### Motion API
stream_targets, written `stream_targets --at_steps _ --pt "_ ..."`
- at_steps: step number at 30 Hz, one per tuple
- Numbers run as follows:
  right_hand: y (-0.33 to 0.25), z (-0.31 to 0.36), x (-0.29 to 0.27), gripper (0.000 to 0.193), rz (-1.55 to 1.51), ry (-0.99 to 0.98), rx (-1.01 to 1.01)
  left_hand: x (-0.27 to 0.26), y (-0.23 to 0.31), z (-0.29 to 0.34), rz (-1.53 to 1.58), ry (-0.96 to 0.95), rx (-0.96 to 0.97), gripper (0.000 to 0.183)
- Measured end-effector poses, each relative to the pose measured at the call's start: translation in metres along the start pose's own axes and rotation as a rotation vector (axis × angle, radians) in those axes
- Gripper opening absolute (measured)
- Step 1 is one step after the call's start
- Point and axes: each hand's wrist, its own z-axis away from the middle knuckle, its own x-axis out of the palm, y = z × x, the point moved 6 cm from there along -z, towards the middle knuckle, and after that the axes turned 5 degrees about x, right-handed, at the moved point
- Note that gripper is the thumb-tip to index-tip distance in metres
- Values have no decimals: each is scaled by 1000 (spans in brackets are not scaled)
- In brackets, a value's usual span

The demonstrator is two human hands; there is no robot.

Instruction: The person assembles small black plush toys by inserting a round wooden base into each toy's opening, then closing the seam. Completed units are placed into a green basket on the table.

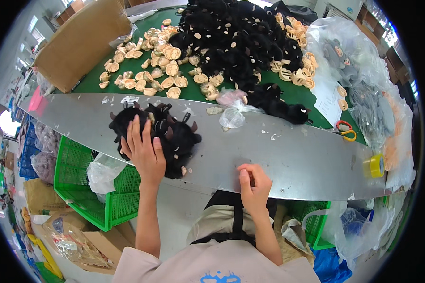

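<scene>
My left hand point(146, 150) lies with fingers stretched over a small cluster of black plush toys point(182, 137) on the left part of the grey metal tabletop. Small brown horn-like parts and pale patches show on these toys. The palm side of that hand is hidden. Near the table's front edge, my right hand point(255, 185) is curled into a loose fist, with nothing visible in it. Beyond it, a clear plastic bag point(233, 117) with something pink sits beside a black plush toy point(293, 113).
A large heap of black plush point(231, 37) covers the far green surface, with many peach plastic pieces point(172, 68) around it. Scissors point(347, 131) and yellow tape point(377, 166) lie right. A cardboard sheet point(82, 45) stands left; a green crate point(106, 207) sits below the left edge.
</scene>
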Motion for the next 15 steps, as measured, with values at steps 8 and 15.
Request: stream_targets --at_steps 8,15 --pt "-8 3 8 12 38 -91 -115 -33 10 9 179 19 51 40" --pt "-27 -20 25 11 144 -388 -105 -53 -4 16 360 151 98 38"
